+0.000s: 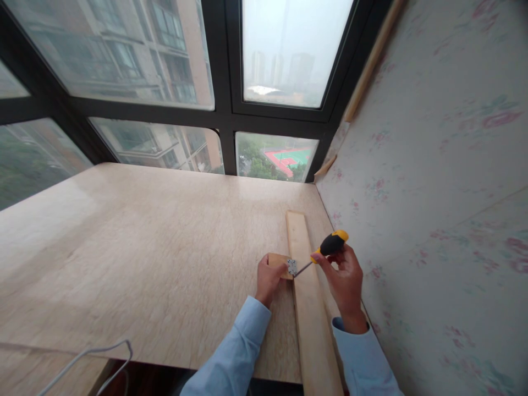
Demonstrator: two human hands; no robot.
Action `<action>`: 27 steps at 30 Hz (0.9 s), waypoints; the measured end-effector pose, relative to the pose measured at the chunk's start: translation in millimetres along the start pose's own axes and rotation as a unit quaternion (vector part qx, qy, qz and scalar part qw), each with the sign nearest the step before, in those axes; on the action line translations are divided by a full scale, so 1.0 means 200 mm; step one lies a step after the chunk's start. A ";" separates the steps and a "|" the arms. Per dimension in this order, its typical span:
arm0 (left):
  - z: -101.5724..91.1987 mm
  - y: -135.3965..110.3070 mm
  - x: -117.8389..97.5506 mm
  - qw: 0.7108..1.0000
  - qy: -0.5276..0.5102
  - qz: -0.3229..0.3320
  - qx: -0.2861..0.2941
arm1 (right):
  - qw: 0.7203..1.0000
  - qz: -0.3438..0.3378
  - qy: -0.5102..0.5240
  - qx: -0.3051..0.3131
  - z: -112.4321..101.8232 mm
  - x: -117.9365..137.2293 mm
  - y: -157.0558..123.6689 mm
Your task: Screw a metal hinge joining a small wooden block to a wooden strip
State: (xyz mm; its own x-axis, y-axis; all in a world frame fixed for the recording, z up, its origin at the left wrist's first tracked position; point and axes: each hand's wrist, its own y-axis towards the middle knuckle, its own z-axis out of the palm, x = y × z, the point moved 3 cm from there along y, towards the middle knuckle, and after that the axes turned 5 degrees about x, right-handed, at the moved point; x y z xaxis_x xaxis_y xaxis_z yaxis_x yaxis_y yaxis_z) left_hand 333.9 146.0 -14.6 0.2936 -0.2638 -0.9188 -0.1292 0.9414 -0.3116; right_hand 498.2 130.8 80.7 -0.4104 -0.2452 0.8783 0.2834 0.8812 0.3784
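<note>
In my right hand (345, 278) is a screwdriver (332, 243) with a black and yellow handle, its shaft slanting down to the left. The tip meets the lower edge of a small metal hinge plate (292, 267) with several holes. That plate lies across the joint between a small wooden block (277, 258) and a long wooden board (311, 308). My left hand (270, 276) grips the small block from the left, thumb on top near the plate. Whether a screw sits under the tip is too small to tell.
A broad marble-patterned sill (165, 247) spreads to the left, below dark-framed windows (225, 118). Floral wallpaper (445, 220) covers the wall close beside my right hand. A pale cable (94, 350) loops over the front edge at the lower left.
</note>
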 end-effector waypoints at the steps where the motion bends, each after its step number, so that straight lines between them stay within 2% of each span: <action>1: 0.00 0.00 0.00 1.000 0.001 0.001 -0.001 | 1.000 -0.005 0.010 -0.006 0.00 0.01 0.00; 11: 0.00 0.01 0.02 1.000 0.019 0.004 0.001 | 0.998 0.000 0.050 -0.040 -0.02 -0.03 0.01; 27: 0.00 0.00 0.02 1.000 0.005 -0.004 0.000 | 0.995 -0.008 0.089 -0.045 0.00 -0.03 0.01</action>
State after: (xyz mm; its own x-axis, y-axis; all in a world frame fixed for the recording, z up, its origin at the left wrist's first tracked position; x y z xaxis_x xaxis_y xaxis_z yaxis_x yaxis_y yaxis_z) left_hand 334.4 145.8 -18.0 0.2843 -0.2732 -0.9190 -0.1277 0.9392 -0.3187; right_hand 501.3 134.4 75.9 -0.2574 -0.3328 0.9072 0.3576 0.8394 0.4093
